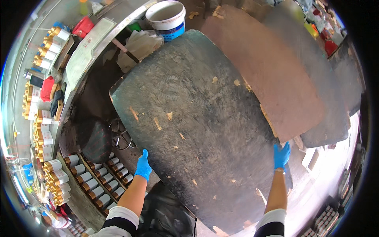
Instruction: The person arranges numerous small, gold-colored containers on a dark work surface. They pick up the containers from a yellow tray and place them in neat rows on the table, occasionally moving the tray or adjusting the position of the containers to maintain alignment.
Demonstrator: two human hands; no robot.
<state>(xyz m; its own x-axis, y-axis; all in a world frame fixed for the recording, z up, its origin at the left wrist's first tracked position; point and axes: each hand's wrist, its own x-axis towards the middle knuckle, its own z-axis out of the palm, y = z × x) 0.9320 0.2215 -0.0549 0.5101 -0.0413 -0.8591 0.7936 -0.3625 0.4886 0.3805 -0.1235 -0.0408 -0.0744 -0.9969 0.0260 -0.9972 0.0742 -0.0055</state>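
A large dark board with a worn, smeared surface lies in front of me, flecked with peeling tan scraps. My left hand, in a blue glove, grips its left edge, the thumb pointing up and the other fingers hidden. On the opposite edge, my right hand, gloved in blue as well, holds the board close to the corner of a brown sheet. That sheet has a ragged edge and lies to the right of the dark board. Another dark panel shows beyond it.
Crates of white-and-gold cylinders stand at lower left. More cylinders line a bench along the left. A white bucket sits at the board's far end. A wheeled stool base and a black plastic bag are close by.
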